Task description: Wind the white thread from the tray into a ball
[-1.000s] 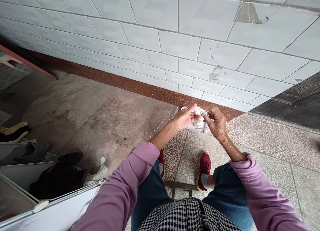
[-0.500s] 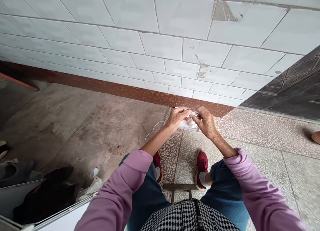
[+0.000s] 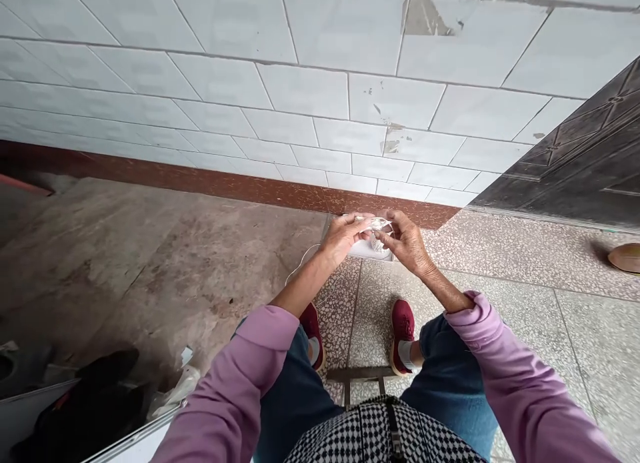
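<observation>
White cord [image 3: 379,223] is stretched in a loop between my two hands, close to the wall's foot. My left hand [image 3: 343,239] has its fingers closed round part of it, palm side hidden from me. On the other side my right hand [image 3: 406,244] pinches the cord between thumb and fingers. Below them shows a wound bundle of the same white cord [image 3: 377,245], over a pale flat box or tray [image 3: 361,251] on the floor. A thin white strand [image 3: 301,261] trails to the left, passing behind my left forearm.
A white tiled wall [image 3: 330,139] with a red-brown skirting runs ahead, and a dark door [image 3: 570,163] is at right. A shoe tip [image 3: 625,257] shows at the right edge. Bags and dark items [image 3: 90,403] lie lower left. A small stool or frame [image 3: 361,375] stands between my feet.
My right hand has spread the cord into a wider, clearer loop. Both hands stay close together over the box; the view has shifted slightly to the right.
</observation>
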Tool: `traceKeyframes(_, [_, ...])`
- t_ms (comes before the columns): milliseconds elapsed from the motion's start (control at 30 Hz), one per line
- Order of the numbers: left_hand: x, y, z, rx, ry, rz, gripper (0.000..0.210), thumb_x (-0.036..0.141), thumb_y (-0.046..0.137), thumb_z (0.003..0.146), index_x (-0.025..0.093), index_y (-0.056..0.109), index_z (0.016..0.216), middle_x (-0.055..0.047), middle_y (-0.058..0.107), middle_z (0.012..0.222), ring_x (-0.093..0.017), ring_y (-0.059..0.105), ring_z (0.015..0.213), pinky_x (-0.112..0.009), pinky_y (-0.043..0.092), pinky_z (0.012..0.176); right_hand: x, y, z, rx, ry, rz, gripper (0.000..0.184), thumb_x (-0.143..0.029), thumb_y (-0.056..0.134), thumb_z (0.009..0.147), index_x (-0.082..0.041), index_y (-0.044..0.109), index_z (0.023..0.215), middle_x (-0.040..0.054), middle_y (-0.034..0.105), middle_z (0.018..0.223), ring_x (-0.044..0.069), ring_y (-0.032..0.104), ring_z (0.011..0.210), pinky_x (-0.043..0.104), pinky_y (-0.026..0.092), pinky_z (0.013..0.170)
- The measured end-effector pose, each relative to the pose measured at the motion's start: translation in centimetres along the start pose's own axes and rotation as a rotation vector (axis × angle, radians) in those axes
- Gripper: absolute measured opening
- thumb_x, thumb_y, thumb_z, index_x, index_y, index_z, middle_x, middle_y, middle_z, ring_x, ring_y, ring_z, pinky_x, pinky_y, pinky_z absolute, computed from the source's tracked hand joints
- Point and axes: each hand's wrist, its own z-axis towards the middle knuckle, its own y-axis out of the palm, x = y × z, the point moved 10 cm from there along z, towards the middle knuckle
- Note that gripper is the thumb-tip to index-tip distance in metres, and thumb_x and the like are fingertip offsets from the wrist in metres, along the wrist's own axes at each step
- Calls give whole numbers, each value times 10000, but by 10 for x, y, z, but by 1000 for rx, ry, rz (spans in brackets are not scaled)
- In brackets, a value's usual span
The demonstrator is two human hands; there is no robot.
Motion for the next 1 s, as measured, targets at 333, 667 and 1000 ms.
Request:
traceKeyframes(333, [7,13,-5,-133,53,320,290,324,898,770,109,838,955,-28,688,674,-93,597,590,-239,474,571,-8,-44,15,97,-22,30,476,-576,650,1013,-212,589,711,-36,466,630,122,413,591,279,350,592])
traceKeyframes(667, [26,-22,5,161,104,136,307,280,915,642,148,733,851,-1,694,750,-89,618,609,-235,513,613,21,54,-22,-510,53,-181,361,-411,512,1066,-166,721,903,7,589,707,142,483,603,285,391,650])
traceKeyframes(1000, [5,17,-8,-171,-30,335,377,423,938,659,150,777,864,5,637,667,-107,559,596,-237,445,569,1,-7,16,-211,4,-109,458,-585,537,1055,-193,655,850,-32,482,673,147,440,641,273,348,646])
